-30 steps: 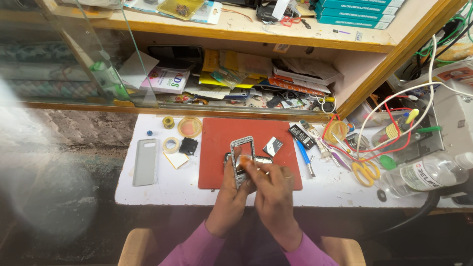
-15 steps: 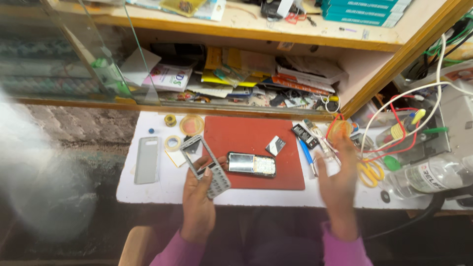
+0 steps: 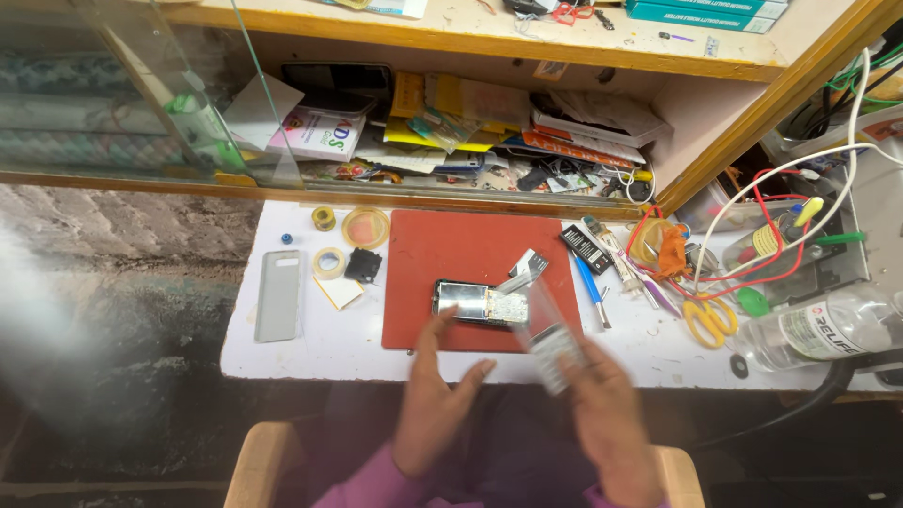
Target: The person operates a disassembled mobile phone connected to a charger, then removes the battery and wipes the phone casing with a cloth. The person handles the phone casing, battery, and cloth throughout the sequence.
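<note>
R hand (image 3: 611, 428) now near desk edge, fingers clamped on a thin flat clear piece (image 3: 548, 339), prob. a screen film or panel (motion blur, can't be sure). 0.5 s ago this hand was far R by the tools, and the L held the flat piece. L hand (image 3: 435, 400) has let go: fingers spread, empty, tips just short of the opened phone (image 3: 480, 303). Phone lies flat on the red mat (image 3: 442, 254), shiny inner side up. So the piece changed hands; phone body is free to work on.

Around: blue-handled tool (image 3: 590, 287) and yellow scissors (image 3: 707, 320) R of mat; grey phone case (image 3: 280, 293) and tape rolls (image 3: 364, 227) L. Cables (image 3: 752, 235) crowd far R. Cluttered shelf (image 3: 470, 122) behind.
</note>
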